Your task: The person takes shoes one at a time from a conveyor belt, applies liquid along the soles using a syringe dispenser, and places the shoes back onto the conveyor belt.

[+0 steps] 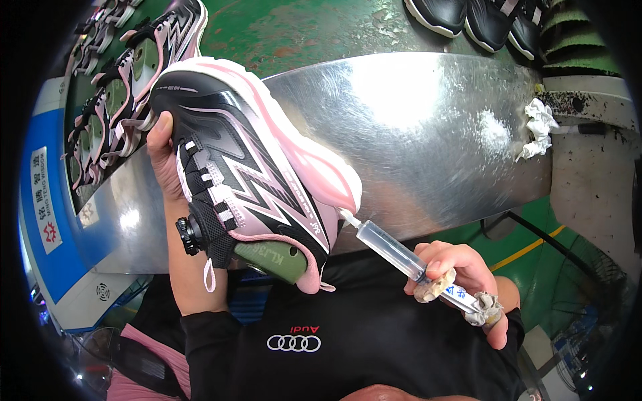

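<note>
The person's left hand [162, 147] grasps a black, pink and white sports shoe [247, 160] near its toe, and this shoe is held up a little left of the middle of the view, in front of the metal bench [414, 167]. The toe points to eleven o'clock, the heel to five, and the pale sole edge looks toward two o'clock. A green last [271, 257] fills the opening, and a black dial [189, 235] sits on the tongue side. The right hand [461, 267], at four o'clock, has its fingers closed around a clear syringe [391, 248], whose grip end is wrapped in a dirty whitish material. The white tip of it is at the sole edge by the heel; whether it touches, I cannot tell. On the bench, at two o'clock, there is a white powdery patch [495, 134], and beyond it a crumpled white lump [538, 127]. Similar pink and black shoes [117, 97] stand at ten o'clock, and black shoes [485, 27] at one o'clock.
</note>
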`<state>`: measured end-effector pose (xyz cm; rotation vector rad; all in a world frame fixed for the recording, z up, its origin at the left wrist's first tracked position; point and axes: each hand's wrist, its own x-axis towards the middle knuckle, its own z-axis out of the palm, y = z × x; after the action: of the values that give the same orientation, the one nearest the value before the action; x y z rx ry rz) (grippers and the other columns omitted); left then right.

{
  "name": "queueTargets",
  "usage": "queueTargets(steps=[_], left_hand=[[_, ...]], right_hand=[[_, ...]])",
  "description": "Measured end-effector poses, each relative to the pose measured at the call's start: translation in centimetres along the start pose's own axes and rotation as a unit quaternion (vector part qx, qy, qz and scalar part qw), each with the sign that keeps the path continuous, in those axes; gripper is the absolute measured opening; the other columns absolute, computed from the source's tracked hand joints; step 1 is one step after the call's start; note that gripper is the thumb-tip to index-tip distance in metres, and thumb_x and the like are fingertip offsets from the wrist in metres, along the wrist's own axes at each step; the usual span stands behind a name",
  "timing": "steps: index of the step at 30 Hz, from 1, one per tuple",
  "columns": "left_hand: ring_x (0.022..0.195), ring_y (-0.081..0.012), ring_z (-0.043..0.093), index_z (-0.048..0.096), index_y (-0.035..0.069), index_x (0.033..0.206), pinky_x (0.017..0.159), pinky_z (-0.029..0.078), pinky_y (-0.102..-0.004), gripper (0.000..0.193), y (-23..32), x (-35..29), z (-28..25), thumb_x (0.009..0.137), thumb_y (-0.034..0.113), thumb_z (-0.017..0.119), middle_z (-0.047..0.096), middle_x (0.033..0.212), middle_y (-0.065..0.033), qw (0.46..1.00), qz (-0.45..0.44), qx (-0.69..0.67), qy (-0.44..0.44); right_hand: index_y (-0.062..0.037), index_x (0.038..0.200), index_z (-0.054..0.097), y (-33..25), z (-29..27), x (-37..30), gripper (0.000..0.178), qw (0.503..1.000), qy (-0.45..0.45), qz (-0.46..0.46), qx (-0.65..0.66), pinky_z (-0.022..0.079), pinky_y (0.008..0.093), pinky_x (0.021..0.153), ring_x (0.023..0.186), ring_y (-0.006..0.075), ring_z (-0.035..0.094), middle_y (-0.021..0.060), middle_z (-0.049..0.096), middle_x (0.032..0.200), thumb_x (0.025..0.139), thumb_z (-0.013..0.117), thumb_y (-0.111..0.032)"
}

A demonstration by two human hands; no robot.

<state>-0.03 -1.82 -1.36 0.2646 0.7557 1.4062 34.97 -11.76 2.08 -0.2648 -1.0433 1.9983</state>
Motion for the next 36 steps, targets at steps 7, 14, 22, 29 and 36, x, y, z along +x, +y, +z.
queueTargets(steps=[7, 14, 22, 29, 36], left_hand=[[0.090, -0.0245, 0.065, 0.058, 0.004, 0.111, 0.081, 0.054, -0.0396, 0.040, 0.3, -1.4, 1.1, 0.081, 0.032, 0.060, 0.065, 0.104, -0.0120, 0.994, -0.007, 0.088, 0.058], [0.104, -0.0283, 0.059, 0.048, 0.001, 0.123, 0.090, 0.049, -0.0437, 0.047, 4.5, -4.4, -3.8, 0.090, 0.034, 0.049, 0.058, 0.117, -0.0160, 0.967, -0.045, 0.242, 0.067], [0.104, -0.0282, 0.059, 0.040, -0.004, 0.125, 0.090, 0.050, -0.0382, 0.040, 4.0, -9.9, -3.8, 0.091, 0.016, 0.047, 0.056, 0.116, -0.0192, 0.955, -0.012, 0.258, 0.144], [0.109, -0.0272, 0.056, 0.045, -0.001, 0.125, 0.096, 0.046, -0.0395, 0.039, 3.0, -15.0, -5.9, 0.093, 0.022, 0.048, 0.055, 0.120, -0.0158, 0.958, -0.031, 0.247, 0.141], [0.123, -0.0306, 0.045, 0.037, 0.001, 0.134, 0.105, 0.037, -0.0451, 0.043, 1.6, -18.6, -6.0, 0.094, 0.017, 0.044, 0.044, 0.135, -0.0163, 0.978, -0.095, 0.171, 0.074]], right_hand=[[0.0114, 0.129, 0.031, 0.9, -1.4, -0.3, 0.112, 0.999, -0.012, -0.021, 0.045, 0.038, 0.0293, 0.085, 0.101, 0.0217, 0.047, 0.0167, 0.044, 0.113, 0.057, 0.078, -0.061], [0.0104, 0.130, 0.030, 2.0, -1.8, -0.1, 0.113, 0.997, 0.008, -0.024, 0.075, 0.035, 0.0266, 0.086, 0.102, 0.0179, 0.045, 0.0144, 0.042, 0.115, 0.055, 0.082, -0.056], [0.0055, 0.131, 0.033, 3.9, -2.4, 0.5, 0.111, 1.000, 0.001, -0.008, 0.024, 0.030, 0.0226, 0.071, 0.083, 0.0116, 0.038, 0.0076, 0.045, 0.112, 0.052, 0.082, -0.054], [0.0049, 0.133, 0.032, 4.7, -1.6, 0.7, 0.107, 0.999, -0.005, -0.038, 0.030, 0.033, 0.0235, 0.073, 0.087, 0.0123, 0.041, 0.0086, 0.043, 0.114, 0.055, 0.084, -0.048], [0.0048, 0.133, 0.031, 4.6, -1.0, 0.4, 0.107, 0.999, -0.026, -0.019, -0.012, 0.034, 0.0240, 0.075, 0.088, 0.0125, 0.041, 0.0086, 0.041, 0.114, 0.056, 0.085, -0.046]])
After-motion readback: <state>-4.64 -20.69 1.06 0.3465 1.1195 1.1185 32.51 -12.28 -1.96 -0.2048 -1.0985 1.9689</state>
